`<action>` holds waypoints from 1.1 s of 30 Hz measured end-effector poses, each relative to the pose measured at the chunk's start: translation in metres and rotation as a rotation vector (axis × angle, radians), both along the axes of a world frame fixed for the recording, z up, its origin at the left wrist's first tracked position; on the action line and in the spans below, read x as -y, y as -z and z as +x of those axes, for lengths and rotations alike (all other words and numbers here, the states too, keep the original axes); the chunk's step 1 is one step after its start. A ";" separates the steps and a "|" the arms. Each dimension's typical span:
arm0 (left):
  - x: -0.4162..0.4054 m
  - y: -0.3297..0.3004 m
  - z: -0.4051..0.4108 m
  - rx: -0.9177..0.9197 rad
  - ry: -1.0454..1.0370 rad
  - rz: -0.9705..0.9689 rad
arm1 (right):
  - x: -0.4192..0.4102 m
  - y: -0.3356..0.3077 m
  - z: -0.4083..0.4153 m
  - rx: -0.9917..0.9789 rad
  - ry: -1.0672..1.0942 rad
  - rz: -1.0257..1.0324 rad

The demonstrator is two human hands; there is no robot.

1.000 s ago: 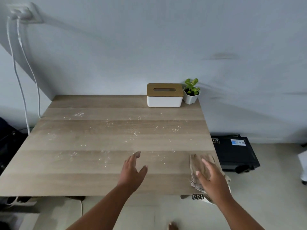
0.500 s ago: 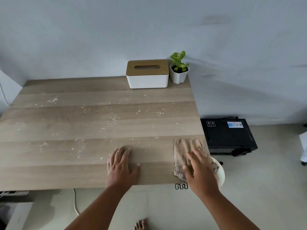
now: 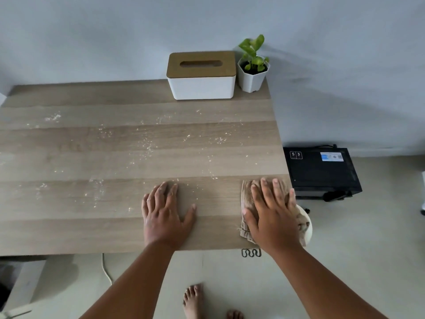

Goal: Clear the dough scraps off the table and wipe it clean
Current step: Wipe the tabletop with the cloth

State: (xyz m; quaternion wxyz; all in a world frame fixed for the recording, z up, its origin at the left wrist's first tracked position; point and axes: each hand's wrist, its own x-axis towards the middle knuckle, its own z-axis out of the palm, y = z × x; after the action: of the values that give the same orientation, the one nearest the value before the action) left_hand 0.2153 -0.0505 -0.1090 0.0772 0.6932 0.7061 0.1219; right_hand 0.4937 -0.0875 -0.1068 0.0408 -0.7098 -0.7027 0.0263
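White dough scraps (image 3: 147,146) and crumbs are scattered across the middle and left of the wooden table (image 3: 69,231). A folded beige cloth (image 3: 247,196) lies at the table's front right corner. My right hand (image 3: 271,212) presses flat on the cloth with its fingers straight. My left hand (image 3: 164,212) rests flat on the bare wood to the cloth's left, fingers spread. A white bowl (image 3: 307,224) shows partly past the table's right edge, mostly hidden by my right hand.
A white tissue box (image 3: 201,84) with a wooden lid and a small potted plant (image 3: 253,65) stand at the back right against the wall. A black box (image 3: 322,171) sits on the floor to the right. My bare feet (image 3: 194,300) are below the front edge.
Both hands came down onto the table: the left from raised to flat on the wood, the right onto the cloth. The view has tilted down and drawn nearer.
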 end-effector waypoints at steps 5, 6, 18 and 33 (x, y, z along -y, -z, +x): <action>-0.002 0.001 -0.001 -0.010 -0.008 -0.024 | 0.000 0.002 -0.001 0.002 0.011 0.019; -0.002 0.001 -0.001 -0.010 -0.010 -0.022 | 0.000 0.002 -0.001 0.003 0.011 0.019; -0.006 0.005 -0.003 -0.021 -0.014 -0.051 | -0.003 0.001 0.000 -0.024 0.027 0.004; -0.006 0.007 -0.003 -0.019 -0.010 -0.070 | -0.049 0.001 -0.005 0.007 0.111 -0.002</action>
State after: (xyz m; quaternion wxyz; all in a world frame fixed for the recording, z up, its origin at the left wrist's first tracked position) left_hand 0.2118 -0.0442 -0.1156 0.0939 0.6879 0.7140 0.0909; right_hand 0.4887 -0.0387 -0.1080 0.0392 -0.7479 -0.6623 0.0221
